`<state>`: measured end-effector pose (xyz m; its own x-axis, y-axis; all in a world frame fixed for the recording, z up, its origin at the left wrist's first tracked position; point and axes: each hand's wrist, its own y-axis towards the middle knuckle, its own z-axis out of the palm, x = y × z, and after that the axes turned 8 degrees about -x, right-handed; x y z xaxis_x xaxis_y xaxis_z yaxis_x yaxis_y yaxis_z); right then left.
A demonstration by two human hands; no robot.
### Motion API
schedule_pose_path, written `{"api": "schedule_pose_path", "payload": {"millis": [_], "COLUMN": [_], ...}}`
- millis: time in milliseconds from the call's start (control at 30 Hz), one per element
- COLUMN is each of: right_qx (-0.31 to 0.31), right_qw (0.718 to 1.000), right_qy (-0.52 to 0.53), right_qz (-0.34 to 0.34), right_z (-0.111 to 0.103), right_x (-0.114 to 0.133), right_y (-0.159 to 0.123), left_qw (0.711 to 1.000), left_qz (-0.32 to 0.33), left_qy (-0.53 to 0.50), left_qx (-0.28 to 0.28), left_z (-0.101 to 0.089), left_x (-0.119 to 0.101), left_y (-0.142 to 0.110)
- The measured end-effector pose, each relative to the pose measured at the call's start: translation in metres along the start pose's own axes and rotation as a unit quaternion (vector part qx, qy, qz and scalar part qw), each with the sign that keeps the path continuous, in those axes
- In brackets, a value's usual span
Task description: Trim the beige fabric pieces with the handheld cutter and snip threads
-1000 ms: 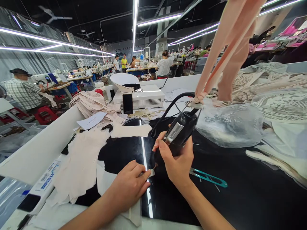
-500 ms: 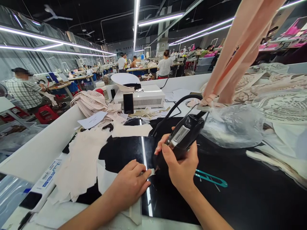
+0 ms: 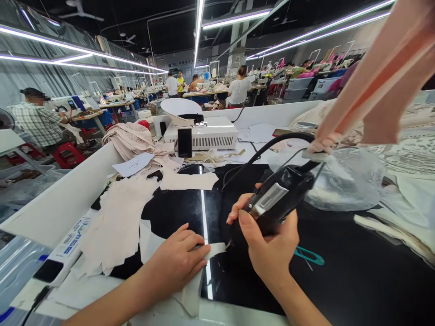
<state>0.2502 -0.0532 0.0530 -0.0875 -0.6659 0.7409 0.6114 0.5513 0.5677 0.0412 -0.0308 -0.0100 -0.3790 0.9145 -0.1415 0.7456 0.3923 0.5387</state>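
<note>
My right hand (image 3: 272,244) is wrapped round a black corded electric hand tool (image 3: 277,197) with a silver plate on its side. Peach fabric strips (image 3: 360,86) are tied to the tool's upper end and run up out of view. The tool's dark lower end is hard to make out against the black surface. My left hand (image 3: 181,258) presses a pale fabric piece (image 3: 216,248) down with its fingers together. A narrow end of that fabric sticks out past the fingertips towards the tool's lower end. Other parts of the left hand's fabric are hidden under the palm.
Pale cut fabric pieces (image 3: 118,213) lie left on the black tabletop (image 3: 251,285). A teal slotted tool (image 3: 309,256) lies right of my right wrist. Behind stand a phone (image 3: 185,142) and a white scale (image 3: 204,133). A clear plastic bag (image 3: 346,181) lies right. People sit at machines beyond.
My right hand and the tool have moved to the right, away from my left hand. More of the fabric's narrow end now shows between them. The view has shifted slightly.
</note>
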Motion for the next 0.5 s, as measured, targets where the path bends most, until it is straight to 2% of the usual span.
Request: {"api": "schedule_pose_path", "payload": {"millis": [300, 500], "right_qx": [-0.021, -0.028], "right_qw": [1.0, 0.999], "right_qy": [0.016, 0.028], "right_qz": [-0.005, 0.016], "right_z": [-0.002, -0.001], "right_x": [0.0, -0.003], "right_y": [-0.002, 0.003], "left_qw": [0.999, 0.999], "left_qz": [0.002, -0.009], "left_qy": [0.028, 0.019], "left_qx": [-0.02, -0.026], "left_z": [0.002, 0.001], "left_x": [-0.005, -0.011], "left_y": [-0.004, 0.001]}}
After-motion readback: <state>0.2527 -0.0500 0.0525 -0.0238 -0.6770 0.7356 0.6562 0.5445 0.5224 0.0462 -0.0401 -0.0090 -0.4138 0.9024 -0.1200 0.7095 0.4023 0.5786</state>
